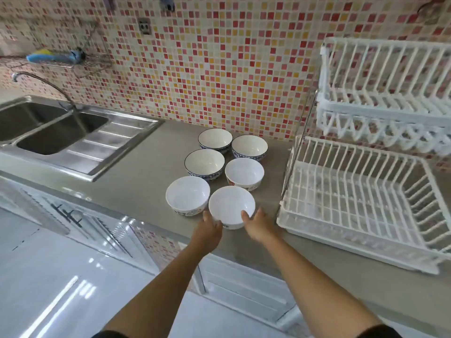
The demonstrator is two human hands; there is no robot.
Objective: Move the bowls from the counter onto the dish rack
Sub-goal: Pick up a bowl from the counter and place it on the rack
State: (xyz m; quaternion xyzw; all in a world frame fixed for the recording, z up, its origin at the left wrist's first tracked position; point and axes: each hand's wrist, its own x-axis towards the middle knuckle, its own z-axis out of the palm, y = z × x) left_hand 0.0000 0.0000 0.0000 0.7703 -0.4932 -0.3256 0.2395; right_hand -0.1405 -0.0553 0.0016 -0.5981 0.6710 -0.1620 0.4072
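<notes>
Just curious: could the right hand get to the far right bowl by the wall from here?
Probably yes: the right hand is at the nearest bowl; nothing stands over the far right bowl, only another bowl between.

You are looking at a kitchen scene showing no readable text, labels, brands or numbers anywhere.

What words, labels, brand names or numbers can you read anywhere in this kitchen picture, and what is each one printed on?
None can be read.
Nearest bowl: the pattern low on its outer wall is too blurred to tell whether it holds lettering.
Cabinet front: the dark marks are reflections, not legible text.
Dish rack: no label shows.
</notes>
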